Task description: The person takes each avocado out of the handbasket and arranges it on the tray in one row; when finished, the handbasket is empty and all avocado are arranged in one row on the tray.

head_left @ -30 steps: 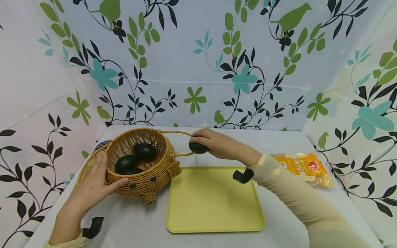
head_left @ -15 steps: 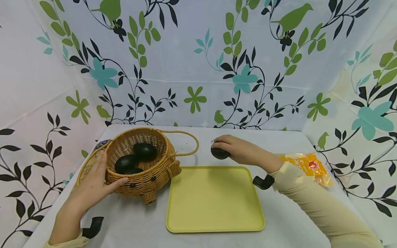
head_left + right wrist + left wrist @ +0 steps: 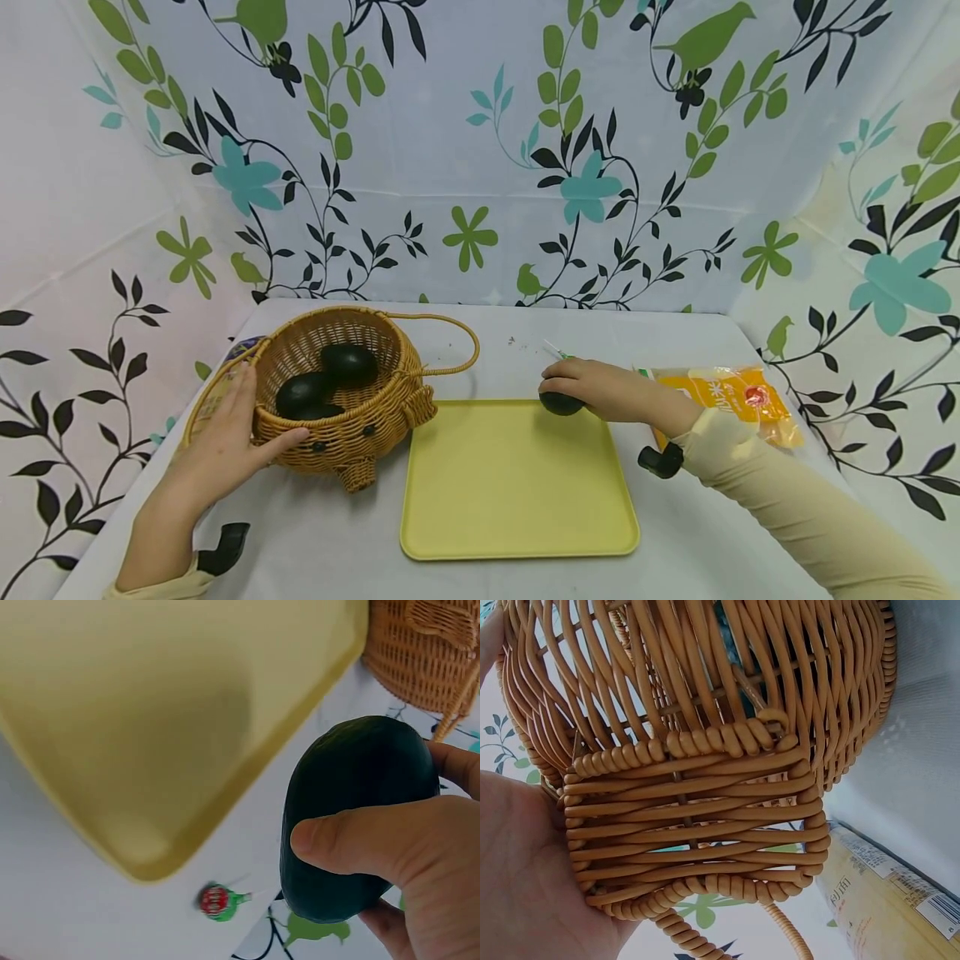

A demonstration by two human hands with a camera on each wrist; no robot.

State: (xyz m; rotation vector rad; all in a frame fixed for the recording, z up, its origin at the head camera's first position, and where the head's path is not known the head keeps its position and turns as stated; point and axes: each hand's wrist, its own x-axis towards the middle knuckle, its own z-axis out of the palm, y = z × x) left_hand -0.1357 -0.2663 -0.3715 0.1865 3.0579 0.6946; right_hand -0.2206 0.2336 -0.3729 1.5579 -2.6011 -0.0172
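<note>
Right wrist view, right hand: you gripped a dark avocado near the yellow tray.
Left hand: your outstretched fingers touched the wicker basket.

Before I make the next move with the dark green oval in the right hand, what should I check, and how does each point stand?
1. Grip on the dark green oval: ok, the right hand has fingers and thumb around it.
2. Wicker basket steadied: ok, the left hand rests against its side.
3. Room on the yellow tray: ok, nothing seen lying on it.
4. Lollipop off the tray: ok, it lies beyond a corner.
5. Oval well inside the tray's edges: not ok, the head view shows it overlapping the far edge.
6. Oval's height above the tray: cannot tell.
</note>
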